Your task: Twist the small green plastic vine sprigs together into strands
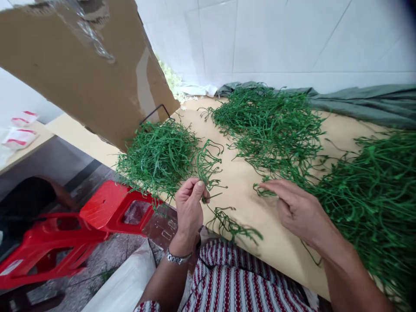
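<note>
My left hand (190, 203) is closed in a pinch on a green plastic stem sprig (208, 167) at the near edge of the tan table (240, 182). Behind it lies a dense pile of the same green stems (159, 156). My right hand (297, 210) lies flat on the table with fingers stretched out, its fingertips touching a loose green sprig (263, 188). A second pile of stems (269, 125) sits in the middle, and a third big heap (373, 199) is just right of my right hand. Another sprig (232, 225) hangs over the table edge.
A tilted cardboard sheet (81, 69) leans over the table's left end. Red plastic stools (81, 229) stand on the floor at left. Grey-green cloth (357, 102) lies along the white tiled wall. A white bag (123, 281) sits by my striped garment (234, 281).
</note>
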Demonstrator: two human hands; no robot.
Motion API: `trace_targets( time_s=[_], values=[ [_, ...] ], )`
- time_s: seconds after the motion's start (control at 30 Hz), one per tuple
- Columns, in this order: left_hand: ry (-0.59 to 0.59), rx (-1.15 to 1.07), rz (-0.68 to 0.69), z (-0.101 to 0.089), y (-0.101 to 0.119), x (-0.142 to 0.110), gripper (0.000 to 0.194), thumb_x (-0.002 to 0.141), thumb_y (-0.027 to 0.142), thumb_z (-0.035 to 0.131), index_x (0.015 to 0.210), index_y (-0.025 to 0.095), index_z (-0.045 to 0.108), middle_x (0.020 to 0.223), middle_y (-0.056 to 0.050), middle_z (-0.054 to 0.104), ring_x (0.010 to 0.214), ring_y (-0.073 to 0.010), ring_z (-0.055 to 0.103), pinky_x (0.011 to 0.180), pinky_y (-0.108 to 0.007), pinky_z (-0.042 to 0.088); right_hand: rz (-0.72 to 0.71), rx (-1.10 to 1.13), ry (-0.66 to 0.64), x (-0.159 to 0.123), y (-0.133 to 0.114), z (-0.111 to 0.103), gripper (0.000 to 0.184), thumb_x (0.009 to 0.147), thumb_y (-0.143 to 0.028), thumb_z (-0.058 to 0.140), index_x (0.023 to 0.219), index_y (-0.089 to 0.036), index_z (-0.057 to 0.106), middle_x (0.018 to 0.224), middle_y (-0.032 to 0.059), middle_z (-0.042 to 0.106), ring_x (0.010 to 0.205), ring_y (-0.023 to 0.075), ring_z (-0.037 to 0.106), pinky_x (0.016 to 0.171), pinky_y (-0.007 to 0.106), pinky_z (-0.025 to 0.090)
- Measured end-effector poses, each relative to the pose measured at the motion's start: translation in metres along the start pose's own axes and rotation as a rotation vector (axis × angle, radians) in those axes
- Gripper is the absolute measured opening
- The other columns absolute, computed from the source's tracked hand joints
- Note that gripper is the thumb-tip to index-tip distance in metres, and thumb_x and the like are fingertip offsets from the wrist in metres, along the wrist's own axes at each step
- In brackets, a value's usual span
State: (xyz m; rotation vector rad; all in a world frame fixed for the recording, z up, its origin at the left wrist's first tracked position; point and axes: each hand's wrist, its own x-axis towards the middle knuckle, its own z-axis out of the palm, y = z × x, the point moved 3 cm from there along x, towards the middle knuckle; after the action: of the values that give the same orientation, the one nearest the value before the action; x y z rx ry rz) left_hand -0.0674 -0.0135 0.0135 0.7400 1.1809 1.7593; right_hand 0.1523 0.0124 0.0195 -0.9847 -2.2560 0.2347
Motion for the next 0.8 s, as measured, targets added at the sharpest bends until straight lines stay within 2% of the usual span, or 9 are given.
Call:
trace_targets(
  time_s=[0.1,0.33,0.5,0.67,0.8],
  values=[
    [-0.054,0.036,-0.042,0.007,-0.009,-0.004,0.011,0.074,0.023,0.061,0.067,0.015,0.057,0.047,0.005,0.047,0.043,-0.0061,0.041,0.042,-0.017,0.033,0.005,0.068,0.098,0.005,-0.015,-0.009,0.031,0.077,-0.001,0.042,0.099,-0.015,0.06,0.091,0.0082,0.064,0.086,0.0179,0.06,0.076,0.032,0.05],
    [-0.154,0.039,-0.106,0.02,-0.026,-0.011,0.01,0.075,0.024,0.061,0.07,0.016,0.058,0.047,0.005,0.05,0.043,-0.0064,0.043,0.044,-0.018,0.034,-0.109,0.085,0.01,0.011,-0.05,0.015,0.018,0.083,-0.01,0.049,0.097,-0.013,0.059,0.086,0.0077,0.063,0.08,0.017,0.056,0.074,0.031,0.048],
    [-0.19,-0.022,-0.165,0.026,-0.033,-0.014,0.01,0.074,0.025,0.063,0.071,0.017,0.058,0.047,0.006,0.049,0.042,-0.0068,0.043,0.043,-0.019,0.034,-0.027,-0.033,-0.032,0.011,-0.048,0.024,0.012,0.084,-0.014,0.049,0.085,-0.014,0.061,0.078,0.0073,0.058,0.075,0.0181,0.052,0.069,0.031,0.045],
    [-0.187,-0.022,-0.159,0.029,-0.035,-0.016,0.012,0.074,0.022,0.063,0.066,0.015,0.058,0.054,0.003,0.054,0.052,-0.006,0.046,0.055,-0.018,0.037,0.029,0.041,-0.103,0.002,-0.049,0.028,0.018,0.087,-0.014,0.043,0.079,-0.015,0.058,0.071,0.0056,0.053,0.07,0.0169,0.05,0.066,0.031,0.044],
    [-0.239,-0.002,-0.241,0.029,-0.037,-0.018,0.015,0.074,0.025,0.062,0.066,0.015,0.055,0.051,0.004,0.049,0.048,-0.007,0.043,0.05,-0.02,0.034,0.021,0.129,-0.192,-0.002,-0.056,0.026,0.016,0.087,-0.016,0.043,0.081,-0.016,0.058,0.074,0.0055,0.055,0.071,0.0167,0.052,0.066,0.031,0.045]
  ],
)
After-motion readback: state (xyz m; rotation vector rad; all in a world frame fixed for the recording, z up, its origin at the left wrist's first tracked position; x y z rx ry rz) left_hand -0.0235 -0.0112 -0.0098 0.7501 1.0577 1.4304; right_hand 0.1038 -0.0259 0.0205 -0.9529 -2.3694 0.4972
